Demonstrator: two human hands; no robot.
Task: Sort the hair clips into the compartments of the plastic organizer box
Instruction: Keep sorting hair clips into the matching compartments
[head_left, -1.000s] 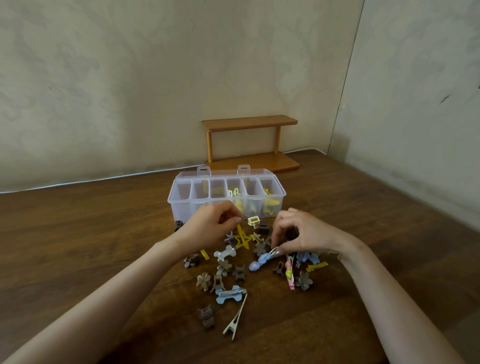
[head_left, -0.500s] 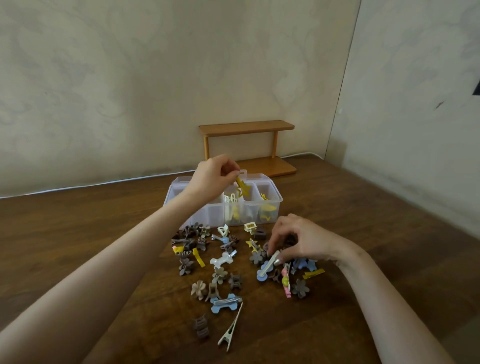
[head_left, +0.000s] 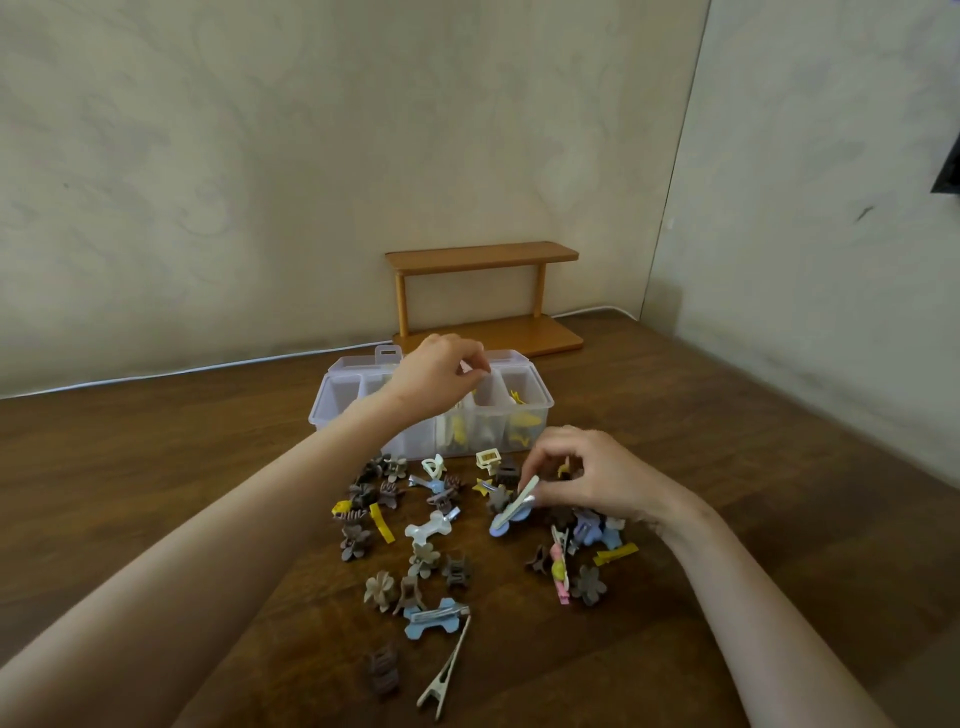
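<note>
Clips (head_left: 428, 529) lie scattered on the desk (head_left: 156, 467), mostly unsorted. Right grip (head_left: 597, 483) pinches a long pale clip (head_left: 524, 499) above the pile: lift it clear first. Beyond, left grip (head_left: 436, 379) curls over the box (head_left: 332, 415), perhaps empty, I cannot tell; any release should go low, inside one compartment.

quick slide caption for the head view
Left hand over the organizer box; right hand pinches a pale clip from the pile.

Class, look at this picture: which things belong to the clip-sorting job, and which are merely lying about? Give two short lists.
Belong to the job: plastic organizer box; loose hair clips; cream clip pinched by the right hand; left hand above the box.
Lying about: wooden shelf; white cable by the wall.
</note>
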